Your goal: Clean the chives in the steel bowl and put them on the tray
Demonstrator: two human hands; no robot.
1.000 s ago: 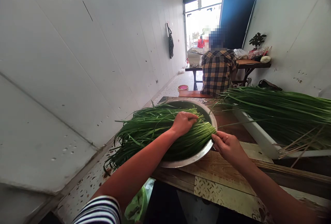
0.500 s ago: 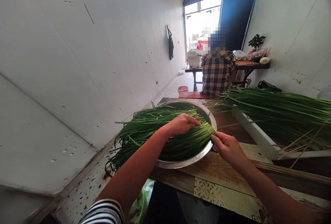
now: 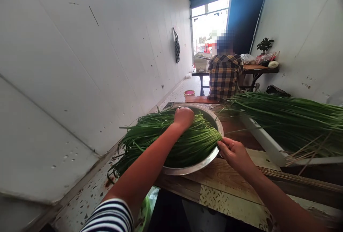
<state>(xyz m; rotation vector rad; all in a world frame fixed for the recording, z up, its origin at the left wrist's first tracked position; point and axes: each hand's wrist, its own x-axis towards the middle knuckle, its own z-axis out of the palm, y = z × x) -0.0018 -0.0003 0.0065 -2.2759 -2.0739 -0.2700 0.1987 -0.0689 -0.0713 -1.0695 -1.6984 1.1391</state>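
Note:
A bundle of long green chives (image 3: 158, 137) lies across a wide metal basin (image 3: 207, 159) on a wooden table, its leafy tips hanging off to the left. My left hand (image 3: 183, 117) rests on top of the bundle near its far side, fingers curled down into the stalks. My right hand (image 3: 233, 151) is at the cut ends by the basin's right rim, fingers pinched against the stalk ends.
A big pile of chives (image 3: 289, 121) lies over a white tray (image 3: 264, 139) at the right. A person in a plaid shirt (image 3: 223, 76) sits ahead with their back to me at another table (image 3: 257, 68). A white wall runs along the left.
My left hand has slid from the bundle's right part to its far side and curled into the stalks. My right hand stays at the cut ends.

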